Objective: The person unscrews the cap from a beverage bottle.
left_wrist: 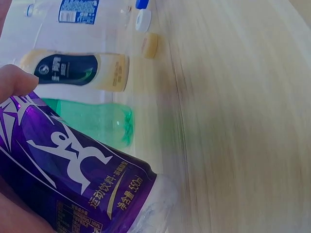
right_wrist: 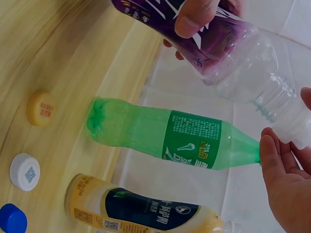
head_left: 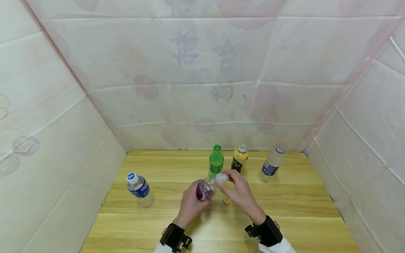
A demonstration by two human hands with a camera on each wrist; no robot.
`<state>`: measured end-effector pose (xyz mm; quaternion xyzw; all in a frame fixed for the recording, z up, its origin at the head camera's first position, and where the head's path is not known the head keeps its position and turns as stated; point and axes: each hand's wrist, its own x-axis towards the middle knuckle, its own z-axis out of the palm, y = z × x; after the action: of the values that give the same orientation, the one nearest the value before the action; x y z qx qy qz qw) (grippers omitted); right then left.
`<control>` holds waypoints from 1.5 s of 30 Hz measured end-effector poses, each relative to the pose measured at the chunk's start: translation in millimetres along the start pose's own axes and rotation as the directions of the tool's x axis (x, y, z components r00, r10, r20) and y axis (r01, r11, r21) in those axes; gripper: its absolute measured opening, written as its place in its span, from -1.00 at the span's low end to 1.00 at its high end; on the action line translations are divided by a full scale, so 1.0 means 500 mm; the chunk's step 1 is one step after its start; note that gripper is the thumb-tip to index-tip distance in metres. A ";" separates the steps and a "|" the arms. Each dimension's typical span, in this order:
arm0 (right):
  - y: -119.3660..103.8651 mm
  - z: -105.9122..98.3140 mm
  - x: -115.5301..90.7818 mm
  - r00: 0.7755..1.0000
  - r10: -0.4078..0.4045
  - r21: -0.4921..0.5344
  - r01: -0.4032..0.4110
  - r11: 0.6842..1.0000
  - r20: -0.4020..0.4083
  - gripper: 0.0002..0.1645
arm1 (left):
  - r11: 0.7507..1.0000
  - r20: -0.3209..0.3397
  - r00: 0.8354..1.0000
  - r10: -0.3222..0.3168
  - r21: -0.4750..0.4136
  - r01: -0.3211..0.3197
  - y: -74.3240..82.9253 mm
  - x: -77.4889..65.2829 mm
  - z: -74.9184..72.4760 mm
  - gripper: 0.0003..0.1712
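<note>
My left hand (head_left: 192, 203) grips a clear plastic bottle with a purple label (left_wrist: 73, 160) round its label, holding it tilted above the table. At the bottle's mouth, my right hand (head_left: 238, 193) pinches a translucent white cap (head_left: 222, 178) between thumb and fingers. Screw threads on the neck (right_wrist: 277, 104) show beside the cap in the right wrist view. Just behind the hands stands a green bottle (head_left: 216, 161) without a cap. Below them on the table lies a yellow cap (head_left: 226, 200).
A yellow bottle with a black label (head_left: 239, 160) and a clear blue-labelled bottle (head_left: 271, 166) stand uncapped at the back right. Another clear bottle (head_left: 140, 189), with its cap on, stands at the left. A white cap (right_wrist: 25, 172) and a blue cap (right_wrist: 12, 218) lie near the yellow cap.
</note>
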<state>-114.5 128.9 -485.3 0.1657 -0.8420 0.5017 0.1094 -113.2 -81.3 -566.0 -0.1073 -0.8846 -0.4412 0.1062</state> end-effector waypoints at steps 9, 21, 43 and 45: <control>0.016 0.001 -0.011 1.000 -0.016 -0.037 0.016 0.999 -0.012 -0.44 | 0.997 -0.052 0.998 -0.045 -0.058 0.042 -0.023 0.008 -0.024 -0.13; 0.060 0.025 -0.022 1.000 0.021 -0.116 -0.019 0.993 0.020 -0.46 | 0.994 -0.076 0.994 -0.076 -0.089 0.069 -0.029 0.011 -0.041 -0.15; 0.134 0.091 -0.039 0.981 -0.065 -0.385 0.133 0.913 0.185 -0.46 | 0.997 -0.119 0.992 -0.051 -0.067 0.043 -0.037 0.013 -0.041 -0.18; 0.141 0.096 -0.040 0.975 -0.090 -0.427 0.170 0.888 0.201 -0.47 | 0.996 -0.112 0.992 -0.056 -0.069 0.048 -0.036 0.013 -0.041 -0.18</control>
<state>-124.4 120.9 -571.8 0.2364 -0.9270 0.2725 0.1030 -122.7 -107.8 -566.1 -0.0625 -0.8646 -0.4781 0.1413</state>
